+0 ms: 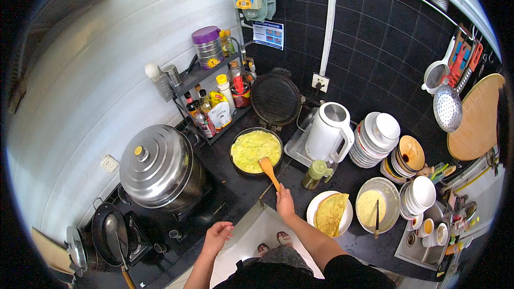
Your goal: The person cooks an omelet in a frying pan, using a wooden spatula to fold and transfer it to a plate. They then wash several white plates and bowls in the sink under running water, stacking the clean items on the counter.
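My right hand (285, 201) grips the handle of a wooden spatula (266, 166). The spatula's flat end meets the near edge of a yellow-green pancake (257, 148), which covers the round pan of an electric griddle. Behind it the griddle's dark round lid (275, 98) stands raised. My left hand (219, 236) holds nothing and hovers before the counter edge, fingers loosely curled. To the right, a folded browned pancake (331, 213) lies on a white plate (311, 220). Next to that, a metal bowl (391, 214) holds pale batter (369, 206) with chopsticks (377, 218) resting in it.
A large lidded steel pot (158, 168) and a wok (105, 233) with a ladle stand left on the stove. A white electric kettle (327, 132), an oil jug (315, 176) and stacked dishes (367, 140) stand right. Bottles fill a rack (209, 76); a sink (417, 251) is far right.
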### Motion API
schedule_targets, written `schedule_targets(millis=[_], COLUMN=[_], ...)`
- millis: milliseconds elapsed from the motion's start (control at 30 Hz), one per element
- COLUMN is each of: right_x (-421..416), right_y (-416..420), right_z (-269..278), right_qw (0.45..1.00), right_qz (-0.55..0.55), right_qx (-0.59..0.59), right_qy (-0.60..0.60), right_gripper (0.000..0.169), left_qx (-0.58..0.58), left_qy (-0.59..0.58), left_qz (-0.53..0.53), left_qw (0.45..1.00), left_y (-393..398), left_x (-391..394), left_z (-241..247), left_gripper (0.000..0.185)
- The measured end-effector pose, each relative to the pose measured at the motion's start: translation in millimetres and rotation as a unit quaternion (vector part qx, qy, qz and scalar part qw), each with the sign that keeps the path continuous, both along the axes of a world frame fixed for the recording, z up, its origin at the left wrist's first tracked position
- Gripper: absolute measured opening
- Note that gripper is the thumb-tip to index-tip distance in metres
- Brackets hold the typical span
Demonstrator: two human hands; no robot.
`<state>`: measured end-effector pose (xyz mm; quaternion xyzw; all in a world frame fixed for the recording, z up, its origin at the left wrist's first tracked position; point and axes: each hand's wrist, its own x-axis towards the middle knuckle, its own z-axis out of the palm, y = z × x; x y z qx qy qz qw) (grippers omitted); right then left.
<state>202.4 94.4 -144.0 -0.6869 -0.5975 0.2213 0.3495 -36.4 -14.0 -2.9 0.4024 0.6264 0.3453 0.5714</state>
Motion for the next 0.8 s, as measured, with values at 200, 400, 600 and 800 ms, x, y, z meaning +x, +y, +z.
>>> schedule_targets(millis=[200, 400, 600, 800], right_x=[0.9, 9.9, 58.4, 134.4], right_y=[-6.0, -27.9, -79.4, -143.9], right_z=[22.2, 68.4, 95.6, 73.3], right_qw=[0.999, 0.994, 0.992, 0.985], right_qz=[-0.037, -0.053, -0.066, -0.084], right_qx=[0.001, 0.100, 0.104, 0.132], right_qy=[0.027, -0.011, -0.008, -0.079], right_gripper=[0.035, 0.027, 0.025, 0.025], left_qx=[0.016, 0.037, 0.024, 0.021], left_qy=[-0.006, -0.018, -0.025, -0.037], left_qz=[-0.006, -0.028, -0.086, -0.141], left_qw=[1.000, 0.999, 0.996, 0.989], left_y=[-1.0, 2.7, 12.4, 16.2], left_x=[0.1, 12.1, 45.3, 76.5], left_z=[-0.9, 0.0, 1.3, 4.1], left_gripper=[0.017, 0.016, 0.016, 0.017])
